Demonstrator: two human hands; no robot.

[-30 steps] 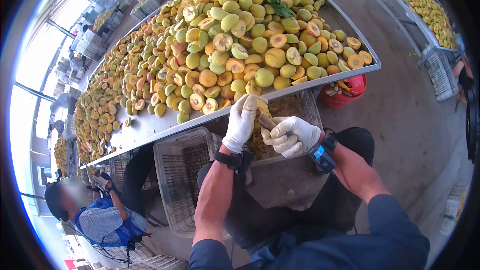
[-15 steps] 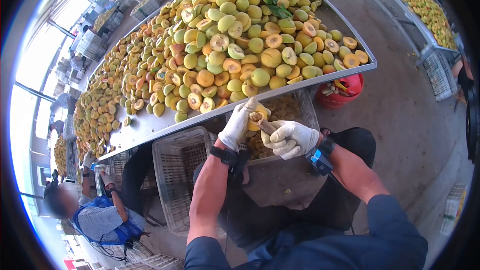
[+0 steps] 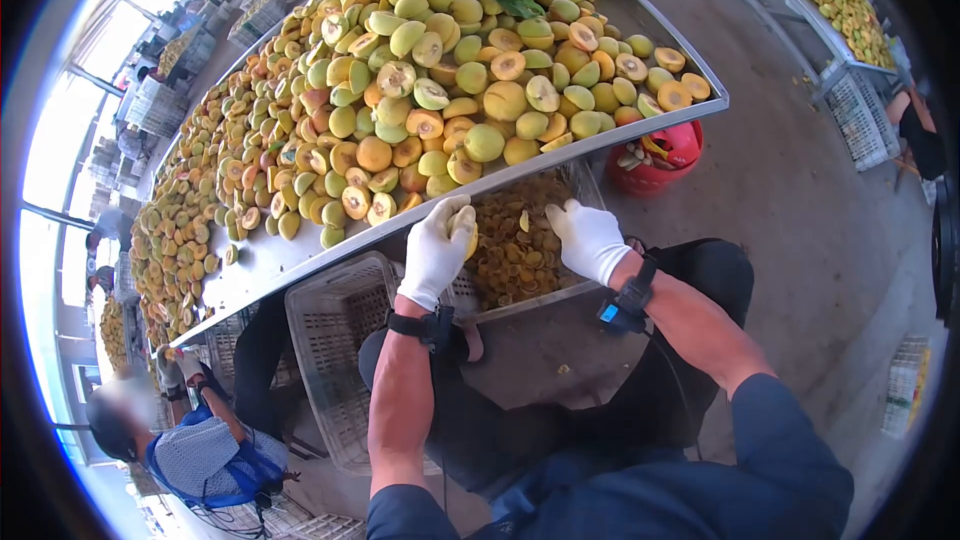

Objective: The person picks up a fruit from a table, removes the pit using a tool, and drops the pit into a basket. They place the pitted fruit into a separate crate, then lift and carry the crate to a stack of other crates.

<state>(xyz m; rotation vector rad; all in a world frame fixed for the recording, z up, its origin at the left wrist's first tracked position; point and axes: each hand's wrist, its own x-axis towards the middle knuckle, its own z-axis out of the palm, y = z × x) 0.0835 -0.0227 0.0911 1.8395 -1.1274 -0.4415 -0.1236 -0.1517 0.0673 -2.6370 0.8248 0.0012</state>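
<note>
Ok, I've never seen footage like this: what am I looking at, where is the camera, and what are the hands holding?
There is no machine: a person works with two white-gloved hands. The single round picture comes from a camera on that person's head, looking down. The left hand grips a yellow fruit piece. The right hand hovers over a grey plastic crate of brownish fruit scraps; whether it holds anything is hidden. Above lies a long metal table heaped with halved yellow-green fruit. A red bucket stands beyond, and a co-worker in blue is at lower left.
</note>
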